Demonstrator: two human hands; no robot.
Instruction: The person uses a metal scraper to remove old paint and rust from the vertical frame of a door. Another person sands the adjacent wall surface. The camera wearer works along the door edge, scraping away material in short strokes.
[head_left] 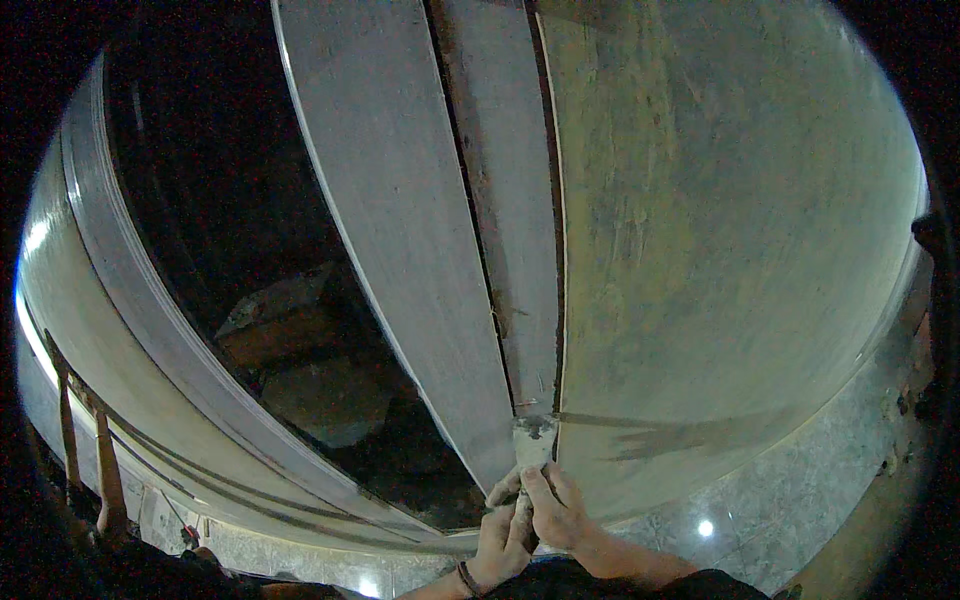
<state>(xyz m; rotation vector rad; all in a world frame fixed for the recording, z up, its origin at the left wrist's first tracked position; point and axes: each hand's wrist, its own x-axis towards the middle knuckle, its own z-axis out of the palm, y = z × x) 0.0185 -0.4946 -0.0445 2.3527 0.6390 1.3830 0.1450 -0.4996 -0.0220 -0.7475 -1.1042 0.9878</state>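
Both my hands are closed together at the lower middle, in front of the bottom of a grey door frame (400, 200). My right hand (560, 512) presses its fingers on a pale, smeared flat blade that looks like a putty knife (535, 437). My left hand (500, 545), with a dark band at the wrist, is wrapped lower down around the same tool, and its handle is mostly hidden by the fingers. The blade's dark-stained far edge touches the frame where it meets a patchy yellow-green wall (720, 220). Dark gaps run up along the frame strips.
Left of the frame is a dark opening (220, 170) with dim block-like shapes inside. Beyond it are another grey frame strip (160, 300) and a pale wall. Two thin brown uprights (105, 470) stand at far left. Shiny marbled floor tiles (770, 510) lie below.
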